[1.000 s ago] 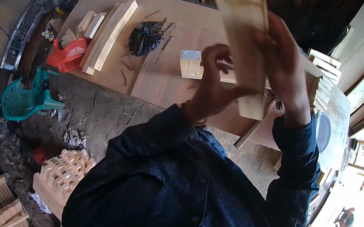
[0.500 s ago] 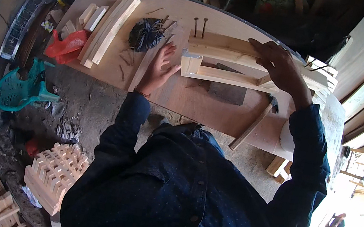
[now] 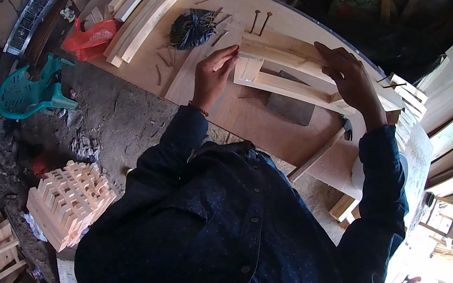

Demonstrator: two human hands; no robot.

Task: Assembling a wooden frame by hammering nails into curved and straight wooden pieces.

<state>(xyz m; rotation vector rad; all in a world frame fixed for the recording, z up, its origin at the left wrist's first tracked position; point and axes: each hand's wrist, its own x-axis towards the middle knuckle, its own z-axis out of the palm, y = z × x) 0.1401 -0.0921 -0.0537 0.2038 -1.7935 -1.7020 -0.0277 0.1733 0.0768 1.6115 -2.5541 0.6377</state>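
Observation:
A pale wooden frame [image 3: 306, 92], made of long rails joined by short cross-pieces, lies on the workbench [image 3: 237, 110]. My left hand [image 3: 212, 79] is closed at its left end, with fingertips against the corner. Toward the right, my right hand [image 3: 351, 81] grips the far rail from above, its fingers over the wood. Two long nails [image 3: 259, 23] stick up behind the left part of the frame. A dark flat block [image 3: 290, 109] lies partly under it. Near my right forearm rests a hammer [image 3: 318, 154], its handle toward me.
Left on the bench are long wood strips [image 3: 149, 25], a red plastic bag [image 3: 90, 41] and a black plastic bag [image 3: 191, 29] beside loose nails. A white container [image 3: 358, 174] stands partly behind my right sleeve. On the floor are a teal plastic chair [image 3: 34, 90] and stacked wood pieces [image 3: 70, 203].
My left hand has moved from the bench beside the frame onto its left end, and its fingers have closed there. My right hand stays on the far rail. The whole view has shifted slightly.

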